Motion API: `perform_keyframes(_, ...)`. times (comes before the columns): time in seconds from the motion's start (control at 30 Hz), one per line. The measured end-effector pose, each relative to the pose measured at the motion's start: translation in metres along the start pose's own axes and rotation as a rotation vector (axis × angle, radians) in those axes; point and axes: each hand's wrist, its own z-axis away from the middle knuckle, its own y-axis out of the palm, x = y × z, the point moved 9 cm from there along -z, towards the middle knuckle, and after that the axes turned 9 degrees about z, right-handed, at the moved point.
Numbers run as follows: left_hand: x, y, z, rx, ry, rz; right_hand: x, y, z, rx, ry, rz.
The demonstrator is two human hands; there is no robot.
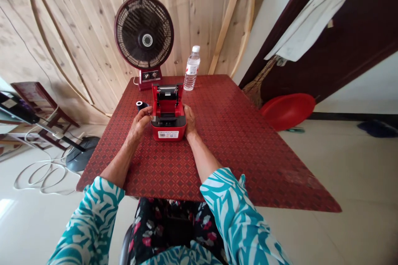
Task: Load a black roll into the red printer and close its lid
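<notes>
Two hands are reaching around a red label printer point(168, 129), whose lid point(168, 96) is standing open, on a red patterned surface point(236, 161). The left hand point(141, 123) is curling its fingers point(148, 111) against a black roll point(139, 105), though any grip is unclear, while the right hand point(190, 121) is lying against the printer's side.

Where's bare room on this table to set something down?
Widest bare stretch: the tabletop right of the printer and right hand. A narrower strip lies left of the left hand. Crowded: around the printer, where the roll, fan and bottle sit.
</notes>
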Motion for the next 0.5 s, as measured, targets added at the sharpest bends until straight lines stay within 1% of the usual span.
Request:
perform_keyframes(0.07, -0.01, -0.001, 0.001, -0.033, 0.052, -0.063, -0.002, 0.001, -0.001, 0.001, 0.049, -0.033)
perform_keyframes(0.13, -0.021, -0.001, -0.001, -0.064, 0.107, -0.132, 0.001, 0.001, -0.001, 0.001, 0.062, -0.041)
perform_keyframes(0.2, -0.032, 0.006, -0.009, -0.038, 0.156, -0.21, 0.006, 0.0, -0.001, 0.007, 0.059, -0.035)
perform_keyframes(0.23, -0.037, 0.012, -0.014, 0.002, 0.178, -0.257, 0.008, 0.0, -0.001, 0.014, 0.06, -0.033)
perform_keyframes(0.3, -0.045, 0.031, -0.028, 0.128, 0.212, -0.379, 0.01, 0.0, 0.0, 0.029, 0.077, -0.036)
perform_keyframes(0.37, -0.045, 0.052, -0.043, 0.287, 0.21, -0.509, 0.009, 0.001, 0.001, 0.042, 0.107, -0.042)
perform_keyframes(0.43, -0.037, 0.07, -0.056, 0.466, 0.16, -0.615, 0.007, 0.002, 0.001, 0.045, 0.135, -0.046)
perform_keyframes(0.5, -0.027, 0.084, -0.066, 0.628, 0.115, -0.685, 0.006, 0.004, 0.0, 0.036, 0.15, -0.056)
